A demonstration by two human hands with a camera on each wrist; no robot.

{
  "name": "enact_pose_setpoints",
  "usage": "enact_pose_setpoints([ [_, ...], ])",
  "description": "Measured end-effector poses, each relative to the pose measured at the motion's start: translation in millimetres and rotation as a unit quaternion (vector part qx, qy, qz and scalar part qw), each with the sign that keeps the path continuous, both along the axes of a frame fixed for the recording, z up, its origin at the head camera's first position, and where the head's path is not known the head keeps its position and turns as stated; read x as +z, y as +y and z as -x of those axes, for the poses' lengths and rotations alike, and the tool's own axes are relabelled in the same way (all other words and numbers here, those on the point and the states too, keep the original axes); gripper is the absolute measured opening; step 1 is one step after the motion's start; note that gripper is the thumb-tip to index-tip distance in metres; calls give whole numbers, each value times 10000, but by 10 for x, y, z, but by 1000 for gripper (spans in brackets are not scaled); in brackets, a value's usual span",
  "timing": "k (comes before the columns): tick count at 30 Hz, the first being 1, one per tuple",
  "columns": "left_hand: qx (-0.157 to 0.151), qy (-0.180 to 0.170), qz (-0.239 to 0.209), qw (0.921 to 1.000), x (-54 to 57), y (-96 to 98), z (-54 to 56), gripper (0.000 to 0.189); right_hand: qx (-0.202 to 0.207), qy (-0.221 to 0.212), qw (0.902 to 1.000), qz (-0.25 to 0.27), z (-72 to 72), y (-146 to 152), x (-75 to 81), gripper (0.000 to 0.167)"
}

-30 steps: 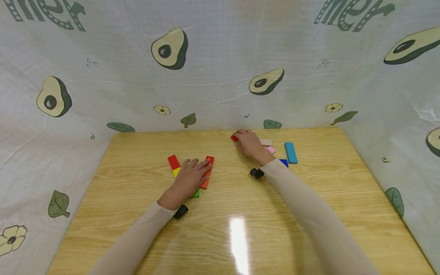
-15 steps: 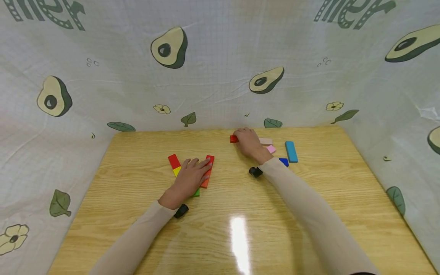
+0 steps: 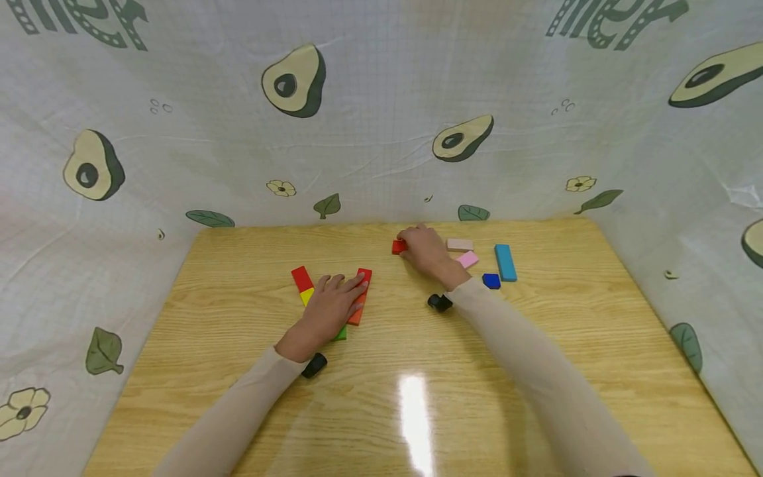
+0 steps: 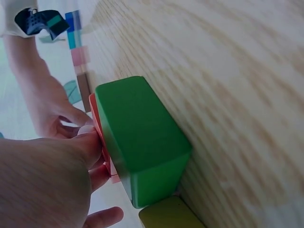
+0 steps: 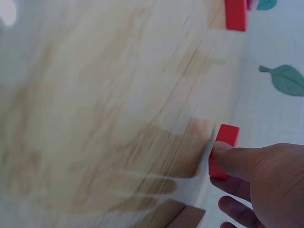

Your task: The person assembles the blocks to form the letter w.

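Observation:
Near the back of the table, my right hand (image 3: 426, 253) pinches a small red block (image 5: 228, 134) between thumb and fingers. My left hand (image 3: 324, 309) lies over a group of blocks left of centre, its fingers spread. Some fingertips touch a red block (image 3: 364, 274) with an orange-red block (image 3: 355, 317) in line below it. Under that hand a green block (image 4: 137, 128) stands on the table, mostly hidden in the head view. Another red block (image 3: 302, 279) and a yellow block (image 3: 306, 297) show past the hand on the left.
To the right of my right hand lie a beige block (image 3: 460, 245), a pink block (image 3: 467, 260), a dark blue block (image 3: 491, 281) and a light blue block (image 3: 505, 263). A white curtain with printed avocados (image 3: 294, 81) closes off the table's back and sides.
My right hand has moved left and slightly nearer with the red block, uncovering more of the beige, pink and dark blue blocks. My left hand has stayed in place.

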State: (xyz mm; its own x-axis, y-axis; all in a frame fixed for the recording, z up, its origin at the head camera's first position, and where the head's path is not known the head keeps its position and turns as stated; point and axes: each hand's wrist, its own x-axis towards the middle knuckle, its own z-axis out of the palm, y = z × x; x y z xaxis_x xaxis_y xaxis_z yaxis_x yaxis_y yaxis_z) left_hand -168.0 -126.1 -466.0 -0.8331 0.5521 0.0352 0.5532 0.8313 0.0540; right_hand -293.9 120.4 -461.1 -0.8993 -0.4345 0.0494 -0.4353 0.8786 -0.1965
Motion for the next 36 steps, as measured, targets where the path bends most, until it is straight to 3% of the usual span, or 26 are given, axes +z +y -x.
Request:
enact_pose_setpoints([
  [10,49,-31,39,10000,15,-4,-4,49,317,157,9986,399,-193,-159,49,32],
  [21,41,-65,36,10000,27,-3,-4,49,551,230,9980,211,-373,-253,-17,31],
  [36,39,-114,-34,9999,33,1,-11,49,620,324,9974,171,-419,-290,-50,30],
])
